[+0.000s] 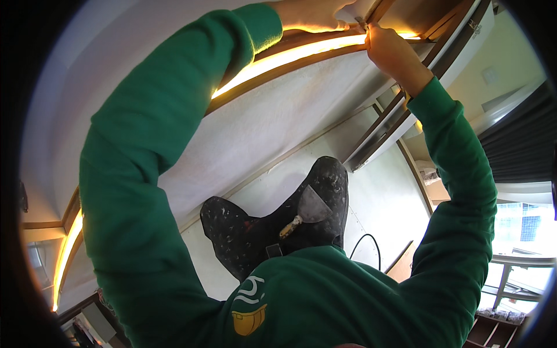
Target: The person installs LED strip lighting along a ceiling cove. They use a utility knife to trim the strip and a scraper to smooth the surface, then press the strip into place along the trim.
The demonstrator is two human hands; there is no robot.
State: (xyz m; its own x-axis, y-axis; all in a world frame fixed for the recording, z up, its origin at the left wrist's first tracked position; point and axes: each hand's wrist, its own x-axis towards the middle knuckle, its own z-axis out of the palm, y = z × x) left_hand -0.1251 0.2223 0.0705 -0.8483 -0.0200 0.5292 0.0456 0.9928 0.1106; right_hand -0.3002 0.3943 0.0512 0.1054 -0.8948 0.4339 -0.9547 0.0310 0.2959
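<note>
Both my arms, in green sleeves, reach up to the brown frame of a cabinet [301,43] at the top. My left hand [316,14] comes in from the left, partly cut off by the upper edge, its fingertips bent in at a small pale piece [362,24]. Opposite it, my right hand [394,51] is closed in a fist against the same spot; what it grips is hidden. A glowing light strip [290,61] runs along the frame just below the hands. A putty knife [313,207] with a broad triangular blade rests against my dark, paint-specked trousers [272,223].
A hinged cabinet door [464,43] stands out to the right of my right hand. Below the frame is a pale wall panel [278,122]. A black cable [374,240] curves beside my legs. Another lit strip [67,258] is at far left; a window [522,232] is at right.
</note>
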